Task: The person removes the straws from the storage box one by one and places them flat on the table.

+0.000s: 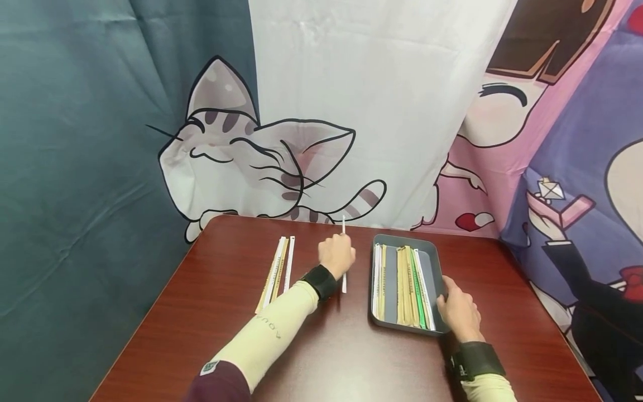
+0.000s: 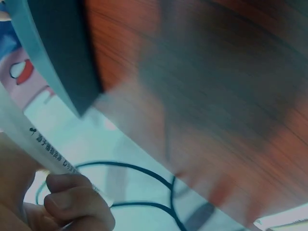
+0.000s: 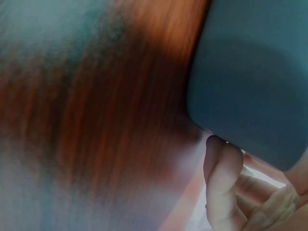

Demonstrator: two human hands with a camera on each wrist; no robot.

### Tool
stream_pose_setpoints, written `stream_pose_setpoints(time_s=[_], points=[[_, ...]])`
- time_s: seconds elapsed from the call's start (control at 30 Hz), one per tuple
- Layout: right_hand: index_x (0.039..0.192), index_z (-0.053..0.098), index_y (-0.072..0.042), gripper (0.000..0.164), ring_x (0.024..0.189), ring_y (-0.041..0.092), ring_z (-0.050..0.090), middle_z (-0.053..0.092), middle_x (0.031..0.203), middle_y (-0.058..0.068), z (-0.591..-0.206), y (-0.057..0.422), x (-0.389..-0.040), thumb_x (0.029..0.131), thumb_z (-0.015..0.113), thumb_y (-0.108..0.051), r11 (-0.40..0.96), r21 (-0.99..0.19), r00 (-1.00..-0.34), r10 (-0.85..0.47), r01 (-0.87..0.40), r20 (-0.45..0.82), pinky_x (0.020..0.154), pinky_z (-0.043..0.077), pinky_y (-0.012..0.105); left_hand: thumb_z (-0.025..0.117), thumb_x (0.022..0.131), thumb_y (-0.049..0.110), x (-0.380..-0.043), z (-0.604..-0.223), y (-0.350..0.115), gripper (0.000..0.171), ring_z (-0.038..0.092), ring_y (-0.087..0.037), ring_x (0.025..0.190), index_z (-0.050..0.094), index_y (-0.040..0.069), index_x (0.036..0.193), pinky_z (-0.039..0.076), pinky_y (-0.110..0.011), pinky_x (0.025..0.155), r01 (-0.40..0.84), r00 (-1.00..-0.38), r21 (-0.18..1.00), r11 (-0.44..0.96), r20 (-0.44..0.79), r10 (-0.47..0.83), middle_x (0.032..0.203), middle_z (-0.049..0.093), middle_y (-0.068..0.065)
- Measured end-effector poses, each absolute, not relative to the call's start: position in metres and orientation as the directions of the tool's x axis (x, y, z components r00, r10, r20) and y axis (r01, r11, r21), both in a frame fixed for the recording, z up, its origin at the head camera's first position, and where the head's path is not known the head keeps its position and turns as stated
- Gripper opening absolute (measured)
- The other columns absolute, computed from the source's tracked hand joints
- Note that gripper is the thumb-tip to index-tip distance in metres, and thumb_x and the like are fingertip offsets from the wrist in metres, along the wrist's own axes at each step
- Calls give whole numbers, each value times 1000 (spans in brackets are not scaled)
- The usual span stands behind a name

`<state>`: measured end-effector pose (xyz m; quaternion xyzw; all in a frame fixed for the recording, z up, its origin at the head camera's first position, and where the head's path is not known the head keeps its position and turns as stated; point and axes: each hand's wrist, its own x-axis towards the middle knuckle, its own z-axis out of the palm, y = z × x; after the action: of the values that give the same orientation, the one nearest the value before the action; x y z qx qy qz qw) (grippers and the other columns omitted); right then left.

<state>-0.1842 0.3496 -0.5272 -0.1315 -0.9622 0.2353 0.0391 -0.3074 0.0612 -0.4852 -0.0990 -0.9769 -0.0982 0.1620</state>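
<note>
The left hand [image 1: 336, 255] curls around a white paper-wrapped stick [image 1: 344, 254], held above the reddish-brown surface [image 1: 226, 312] between a small row of wrapped sticks [image 1: 278, 272] and the dark tray [image 1: 432, 262]. The right hand [image 1: 459, 314] grips the tray's near right corner, fingers bent over its rim. More wrapped sticks [image 1: 404, 285] lie inside (white, tan, one green). The wrapper's small print is unreadable. Cartoon-cat and figure cloths [image 1: 281, 162] hang behind.
</note>
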Motion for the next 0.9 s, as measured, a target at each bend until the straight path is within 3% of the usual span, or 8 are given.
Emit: stream_pose_setpoints(time_s=[0.4,0.9], points=[[150,44,-7,57,82,46,64,59,131,34,-528,350,-182,95,57,-12,853,-463,-962,273,241,2,63,48,57,77,87,22,-313,-512,-8,15,72,-35,79,76,7,92,56,-48,60,128,-980,104,986,168,110,92,75,-15],[150,44,-7,56,89,51,64,60,130,34,-526,348,-183,95,57,-12,854,-463,-962,274,238,10,67,48,61,73,86,14,-316,-526,-45,16,72,-36,83,77,8,100,56,-52,63,36,-999,61,997,9,36,97,74,-15]])
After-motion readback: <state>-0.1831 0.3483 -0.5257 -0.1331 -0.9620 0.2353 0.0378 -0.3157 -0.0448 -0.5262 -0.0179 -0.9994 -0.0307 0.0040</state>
